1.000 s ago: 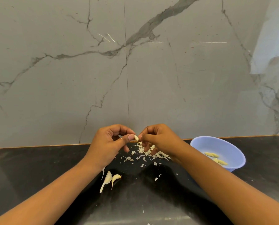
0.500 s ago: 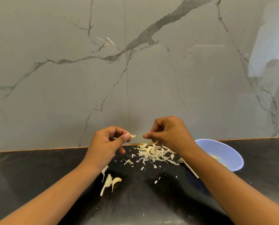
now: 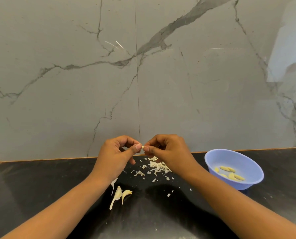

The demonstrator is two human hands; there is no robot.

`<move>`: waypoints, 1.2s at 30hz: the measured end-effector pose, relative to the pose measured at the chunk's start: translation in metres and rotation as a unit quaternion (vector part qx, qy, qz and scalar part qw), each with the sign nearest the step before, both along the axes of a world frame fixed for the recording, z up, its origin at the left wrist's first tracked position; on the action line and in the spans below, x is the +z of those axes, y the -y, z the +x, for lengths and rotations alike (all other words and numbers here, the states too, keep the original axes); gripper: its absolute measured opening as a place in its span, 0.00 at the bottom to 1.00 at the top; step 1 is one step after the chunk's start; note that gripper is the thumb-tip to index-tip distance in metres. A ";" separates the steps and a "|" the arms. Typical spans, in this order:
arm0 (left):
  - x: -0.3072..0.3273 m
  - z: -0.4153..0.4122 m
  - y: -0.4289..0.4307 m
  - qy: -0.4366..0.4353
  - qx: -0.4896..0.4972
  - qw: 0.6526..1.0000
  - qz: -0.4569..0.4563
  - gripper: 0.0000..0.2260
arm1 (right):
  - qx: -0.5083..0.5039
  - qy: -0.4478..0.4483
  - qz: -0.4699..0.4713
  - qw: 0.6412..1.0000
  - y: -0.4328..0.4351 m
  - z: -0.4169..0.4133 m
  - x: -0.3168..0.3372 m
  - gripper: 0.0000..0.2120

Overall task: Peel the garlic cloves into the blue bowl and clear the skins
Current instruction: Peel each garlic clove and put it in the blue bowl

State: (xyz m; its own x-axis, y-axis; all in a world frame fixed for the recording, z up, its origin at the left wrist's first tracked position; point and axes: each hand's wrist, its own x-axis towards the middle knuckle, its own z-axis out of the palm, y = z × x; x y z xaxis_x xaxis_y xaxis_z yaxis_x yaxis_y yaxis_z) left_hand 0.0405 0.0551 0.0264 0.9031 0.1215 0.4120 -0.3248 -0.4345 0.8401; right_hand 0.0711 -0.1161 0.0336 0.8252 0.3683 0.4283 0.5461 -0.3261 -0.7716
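- I see my left hand (image 3: pixel 117 156) and right hand (image 3: pixel 168 150) both pinching one garlic clove (image 3: pixel 143 147) above the skins (image 3: pixel 156 167).
- Peeled cloves (image 3: pixel 231 173) lie in the blue bowl (image 3: pixel 234 156), right on the worktop (image 3: pixel 40 183).

no readable text, labels, brands or numbers on any surface in view
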 end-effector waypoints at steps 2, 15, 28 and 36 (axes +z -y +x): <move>-0.001 0.000 0.001 -0.005 0.006 1.000 0.004 0.03 | -0.024 0.080 -0.042 0.996 0.000 0.000 -0.001 0.04; 0.000 0.001 0.000 -0.084 -0.036 0.991 -0.100 0.05 | -0.027 0.036 -0.005 0.999 -0.004 0.007 -0.006 0.01; -0.003 0.003 0.004 -0.082 -0.054 0.995 -0.033 0.07 | 0.037 -0.205 0.178 0.962 -0.005 0.002 -0.004 0.04; -0.008 0.004 0.004 -0.112 -0.077 0.990 0.044 0.12 | -0.005 -0.029 0.074 0.997 -0.005 0.000 -0.004 0.04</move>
